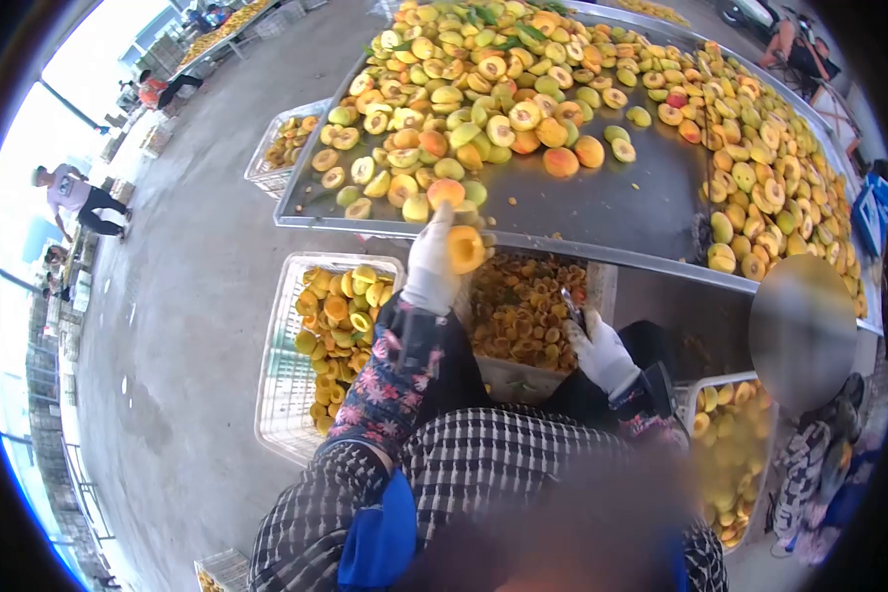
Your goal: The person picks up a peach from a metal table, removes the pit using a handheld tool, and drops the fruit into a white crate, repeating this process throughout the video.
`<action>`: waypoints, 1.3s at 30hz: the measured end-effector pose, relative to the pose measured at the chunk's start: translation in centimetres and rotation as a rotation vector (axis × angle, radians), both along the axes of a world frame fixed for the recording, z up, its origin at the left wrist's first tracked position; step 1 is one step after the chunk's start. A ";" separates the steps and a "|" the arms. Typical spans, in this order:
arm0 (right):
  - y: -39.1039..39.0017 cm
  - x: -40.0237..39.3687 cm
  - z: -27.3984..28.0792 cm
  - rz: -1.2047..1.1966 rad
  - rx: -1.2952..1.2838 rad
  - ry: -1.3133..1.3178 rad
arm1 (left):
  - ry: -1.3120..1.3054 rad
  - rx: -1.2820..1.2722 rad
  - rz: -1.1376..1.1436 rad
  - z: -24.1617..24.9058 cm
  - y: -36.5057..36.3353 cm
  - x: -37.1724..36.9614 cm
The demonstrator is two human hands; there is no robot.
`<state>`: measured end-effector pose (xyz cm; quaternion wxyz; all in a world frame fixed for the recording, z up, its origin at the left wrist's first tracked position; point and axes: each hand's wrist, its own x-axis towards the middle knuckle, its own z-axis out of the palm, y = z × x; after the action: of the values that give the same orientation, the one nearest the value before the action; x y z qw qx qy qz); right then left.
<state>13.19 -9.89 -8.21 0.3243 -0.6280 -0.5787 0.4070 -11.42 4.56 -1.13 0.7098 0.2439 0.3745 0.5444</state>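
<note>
My left hand point(432, 266), in a white glove, is at the near edge of the metal table. A hollowed yellow peach half point(466, 251) sits against its fingers, and the fingertips overlap an orange-red peach half point(446, 191) at the table's rim. My right hand point(604, 357), also gloved, is closed round a small dark-handled tool with a metal tip point(568, 300), low by my knee. Between both hands, under the table edge, stands a crate point(508, 373) of small brownish-orange pieces.
Many halved peaches point(523, 113) are heaped on the metal table point(602, 222). A white crate point(264, 400) of pitted halves stands at my left, another crate of halves point(735, 444) at my right. A person point(74, 197) is far left; a person's patterned leg point(799, 474) shows at right.
</note>
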 end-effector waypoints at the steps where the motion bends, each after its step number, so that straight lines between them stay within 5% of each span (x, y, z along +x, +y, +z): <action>1: 0.0 0.1 -1.1 0.008 0.022 0.014 | -0.099 -0.030 0.022 -0.2 0.4 -2.0; 3: 0.2 -0.4 0.8 0.024 -0.163 0.227 | 0.028 -0.003 0.168 -0.2 1.0 -5.9; 5: -0.1 -1.1 2.9 0.071 -0.141 0.131 | 0.868 0.311 0.216 -2.2 2.7 -11.6; 7: 0.3 -1.4 3.5 0.094 -0.114 0.079 | 2.186 0.465 0.499 0.7 1.0 -12.0; 8: 0.4 -1.5 3.4 0.104 -0.108 0.080 | 2.272 0.432 0.638 0.4 1.8 -12.5; 12: 0.7 -1.8 2.3 0.142 0.010 -0.078 | 1.569 0.671 0.328 0.9 6.4 -9.3; 15: 1.1 -1.7 0.7 0.136 0.061 -0.085 | 1.613 0.765 0.026 0.6 8.2 -4.0; 17: 1.0 -2.3 2.6 0.137 0.007 -0.110 | 1.867 0.620 -0.226 -0.2 9.1 -2.1; 21: 0.5 -1.9 2.7 0.117 -0.055 -0.080 | 1.648 0.734 -0.103 -1.5 10.9 -2.4; 22: 0.4 -1.5 1.2 0.108 -0.028 0.044 | 1.364 0.609 -0.046 -2.7 12.2 -2.6; 25: 0.9 -1.9 2.8 0.071 -0.007 0.047 | -0.040 0.120 -0.017 1.7 8.8 -1.5; 26: 1.2 -2.2 3.2 0.126 0.239 -0.062 | -0.281 0.096 -0.099 2.2 7.6 -1.2; 29: 3.1 -3.8 8.3 0.099 0.418 -0.059 | -0.563 0.059 -0.285 3.7 2.9 1.1; 34: 5.3 -5.4 10.4 -0.009 0.569 -0.218 | -0.270 0.137 -0.196 1.9 -0.3 5.3; 39: 4.3 -5.7 9.5 -0.005 0.382 -0.487 | -0.140 0.161 -0.077 1.9 -2.2 7.2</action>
<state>7.52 -5.57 1.33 0.2893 -0.6362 -0.7038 0.1275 -4.26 2.39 0.81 0.7328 0.2755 0.2695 0.5608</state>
